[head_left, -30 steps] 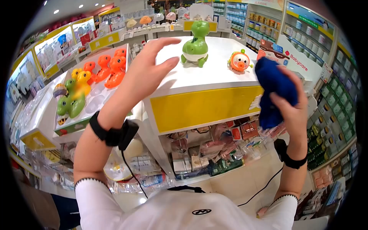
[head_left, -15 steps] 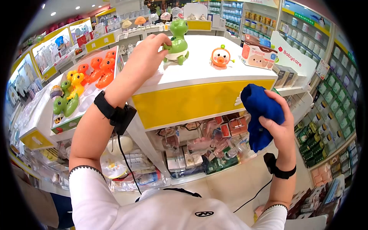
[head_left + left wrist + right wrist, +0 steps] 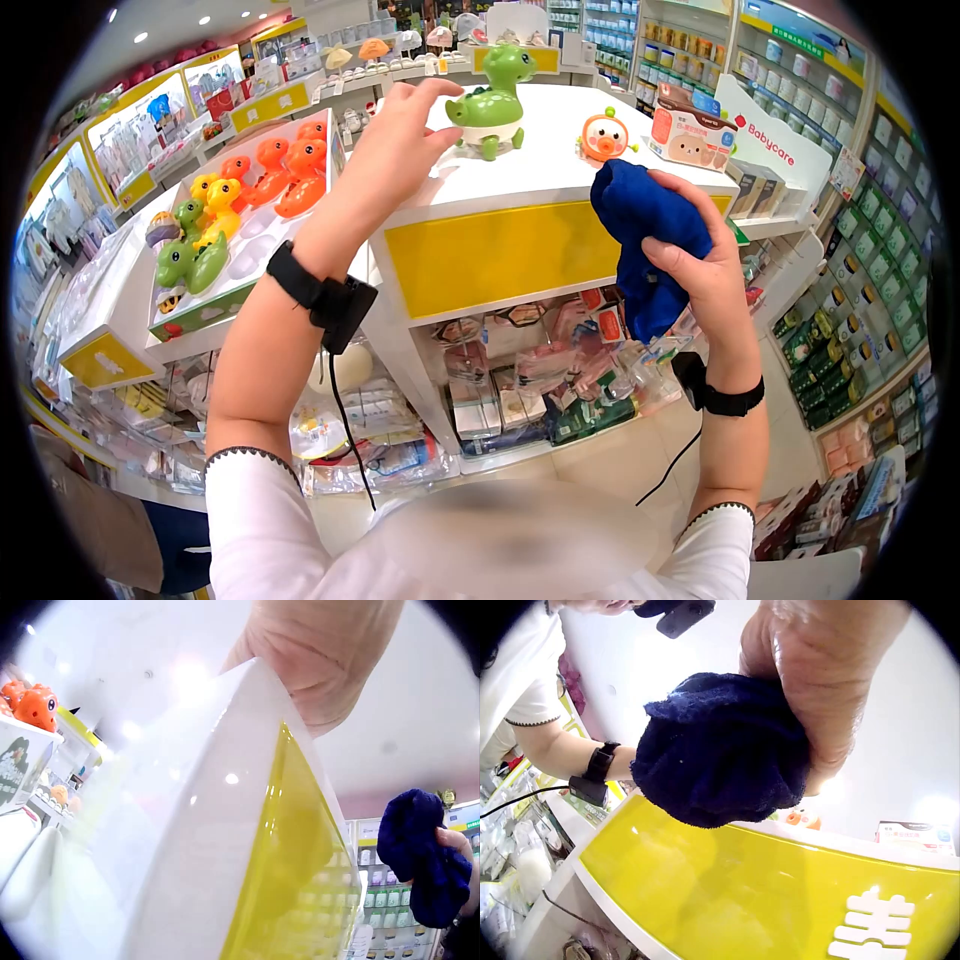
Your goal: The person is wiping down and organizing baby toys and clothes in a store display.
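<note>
A green dinosaur toy (image 3: 492,105) with a white belly stands on the white counter top (image 3: 560,185), its head to the right. Right at its tail end is my left hand (image 3: 398,140), thumb and index finger spread apart on either side of the tail. In the left wrist view only the heel of that hand (image 3: 322,667) shows, above the counter edge. My right hand (image 3: 705,255) grips a bunched dark blue cloth (image 3: 645,240) in front of the counter's yellow panel. The right wrist view shows the cloth (image 3: 720,750) crumpled under that hand's fingers.
An orange round-faced toy (image 3: 603,137) and a printed box (image 3: 692,135) stand on the counter's right part. To the left, a tray (image 3: 245,290) holds several orange, yellow and green dinosaur toys. Packaged goods (image 3: 540,375) fill the shelf below.
The dinosaur toy has turned so its head faces right and its tail faces my left hand. My left fingers, bent at the toy half a second ago, have spread. The blue cloth has moved up and left.
</note>
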Demonstrator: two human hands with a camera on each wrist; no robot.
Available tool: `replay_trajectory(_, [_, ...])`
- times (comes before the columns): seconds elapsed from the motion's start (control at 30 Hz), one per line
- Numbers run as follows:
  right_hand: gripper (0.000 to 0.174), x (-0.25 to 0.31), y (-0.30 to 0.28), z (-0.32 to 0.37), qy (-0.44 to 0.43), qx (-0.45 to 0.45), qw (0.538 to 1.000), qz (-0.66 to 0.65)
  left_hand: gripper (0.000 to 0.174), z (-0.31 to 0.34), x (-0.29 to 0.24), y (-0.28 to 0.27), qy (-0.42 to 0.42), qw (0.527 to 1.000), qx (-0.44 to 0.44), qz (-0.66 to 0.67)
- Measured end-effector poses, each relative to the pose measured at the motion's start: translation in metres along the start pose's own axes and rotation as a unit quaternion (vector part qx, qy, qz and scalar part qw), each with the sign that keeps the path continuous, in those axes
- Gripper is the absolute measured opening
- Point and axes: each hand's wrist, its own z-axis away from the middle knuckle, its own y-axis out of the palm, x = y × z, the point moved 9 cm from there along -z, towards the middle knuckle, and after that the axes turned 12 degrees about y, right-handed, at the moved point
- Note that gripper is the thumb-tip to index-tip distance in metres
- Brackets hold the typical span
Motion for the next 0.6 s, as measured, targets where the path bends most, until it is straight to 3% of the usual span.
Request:
replay_trajectory(0.1, [0.05, 0.004, 0.011, 0.001, -0.001, 0.006, 1.0, 0.026, 0.033, -0.006, 0.005, 0.004, 0.005, 0.999, 0.041, -0.006])
replay_trajectory(0.27, [0.05, 0.003, 0.006, 0.015, -0.007, -0.009, 0.999, 0.037, 0.03, -0.014, 0.015, -0.007, 0.005, 1.0, -0.014, -0.018])
replay_trajectory(0.37, [0.05, -0.002, -0.002, 0.021, 0.012, -0.019, 0.999, 0.034, 0.028, -0.017, 0.021, 0.008, -0.049, 0.998, 0.047, 0.018])
replay_trajectory(0.6, [0.048, 0.01, 0.002, 0.017, 0.026, -0.056, 0.998, -0.005, 0.016, -0.007, 0.028, -0.009, -0.065, 0.995, -0.013, 0.079])
